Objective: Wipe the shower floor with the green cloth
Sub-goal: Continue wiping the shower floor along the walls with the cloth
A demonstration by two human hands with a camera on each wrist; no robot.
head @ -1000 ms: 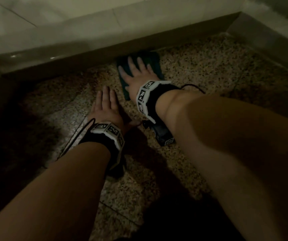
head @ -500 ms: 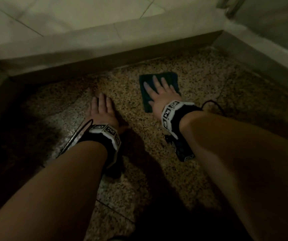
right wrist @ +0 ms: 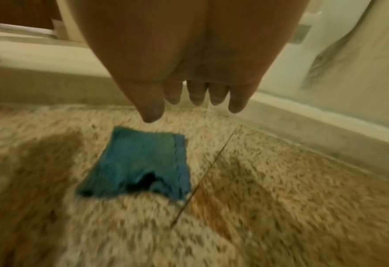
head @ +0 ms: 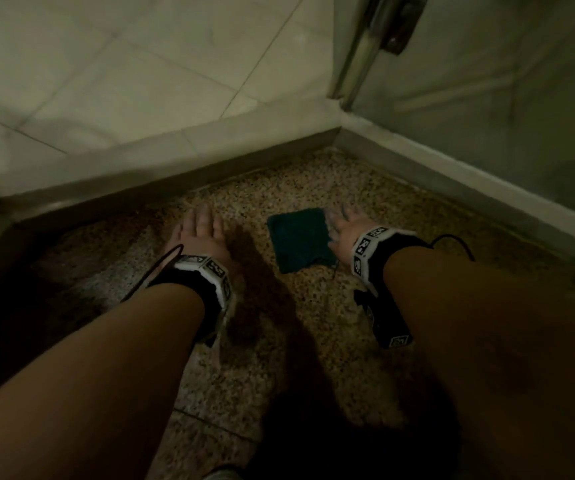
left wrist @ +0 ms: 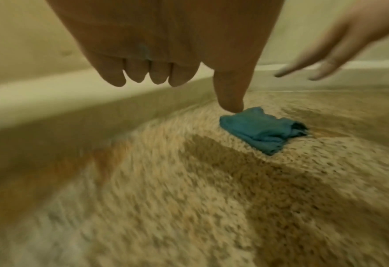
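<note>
Head view: folded green cloth (head: 298, 241) lying free on speckled stone shower floor (head: 314, 334), just left of open, empty right hand (head: 343, 225); left hand (head: 200, 233) open too. Wiping apparently paused; next, regrasping cloth.

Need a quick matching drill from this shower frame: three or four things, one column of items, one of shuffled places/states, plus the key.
Items:
1. green cloth
2. left hand
3. right hand
4. shower floor

States:
A. speckled stone, darker patches
B. open, on the cloth's corner side, off the cloth
C. folded, lying between the hands
D. open, on the cloth's other side, holding nothing

Pairs: 1-C, 2-D, 3-B, 4-A
</note>
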